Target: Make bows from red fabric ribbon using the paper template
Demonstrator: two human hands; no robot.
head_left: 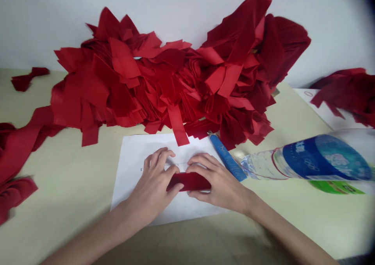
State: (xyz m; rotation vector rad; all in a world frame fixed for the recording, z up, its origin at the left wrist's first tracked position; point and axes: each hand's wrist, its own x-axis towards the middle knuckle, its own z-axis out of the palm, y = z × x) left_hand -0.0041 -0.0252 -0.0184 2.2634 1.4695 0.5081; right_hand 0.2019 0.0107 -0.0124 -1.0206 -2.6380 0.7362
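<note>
A short red fabric strip [190, 181] lies folded on a white paper sheet [137, 155] on the table. My left hand [155, 185] presses on its left end with curled fingers, thumb against the cloth. My right hand [215, 179] covers its right end, fingers bent over the top and thumb under the front edge. Both hands pinch the strip between them. A faint drawn line on the paper runs just behind the fingers.
A big heap of red fabric strips [175, 73] fills the back of the pale table [73, 187]. A blue pen-like tool [228, 157] lies right of the paper. A clear water bottle [310, 159] lies at the right. More red cloth [17, 155] trails at left, another pile [348, 93] far right.
</note>
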